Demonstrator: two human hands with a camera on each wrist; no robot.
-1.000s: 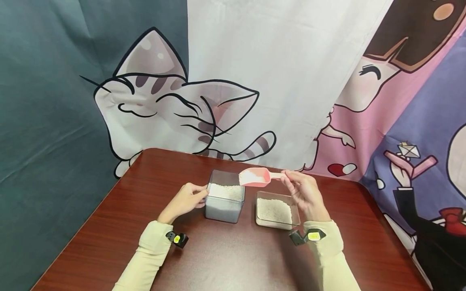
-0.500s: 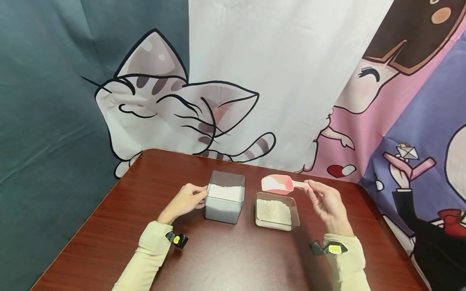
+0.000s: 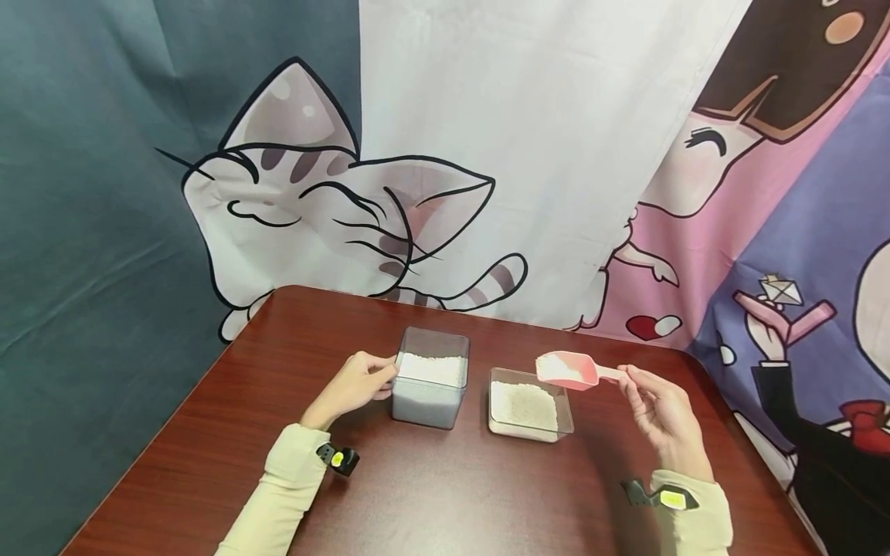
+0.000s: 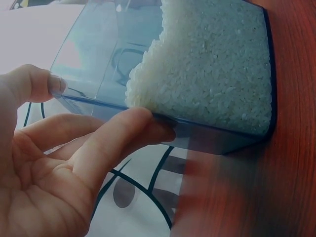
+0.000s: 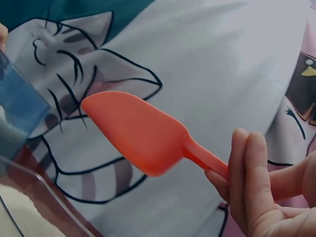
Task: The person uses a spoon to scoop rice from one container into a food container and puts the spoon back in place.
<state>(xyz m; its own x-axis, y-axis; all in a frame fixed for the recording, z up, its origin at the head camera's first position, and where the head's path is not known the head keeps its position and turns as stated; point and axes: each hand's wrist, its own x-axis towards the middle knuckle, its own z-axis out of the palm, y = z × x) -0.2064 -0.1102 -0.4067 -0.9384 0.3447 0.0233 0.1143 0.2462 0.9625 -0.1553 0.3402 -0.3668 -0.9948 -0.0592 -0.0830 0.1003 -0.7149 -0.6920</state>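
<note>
My left hand (image 3: 358, 384) holds a corner of the tall clear bluish plastic container (image 3: 426, 405). In the left wrist view, the thumb is at one edge of it and the fingers lie along its side wall; white rice (image 4: 217, 69) fills its lower part. My right hand (image 3: 664, 413) pinches the handle of a pink scoop (image 3: 582, 371). White grains lie in the scoop, held level above the back right of a low clear container (image 3: 528, 432). That low container holds off-white grains (image 3: 524, 405). The right wrist view shows the scoop's underside (image 5: 138, 136).
Both containers stand side by side on the dark red wooden table (image 3: 417, 494), with a narrow gap between them. A cartoon-printed cloth (image 3: 556, 154) hangs right behind the table's back edge. Each wrist wears a small black camera mount (image 3: 339, 459).
My right hand has carried the filled scoop from the tall container's rim rightward and toward me, past the low container's back edge. The left hand and both containers stay in place.
</note>
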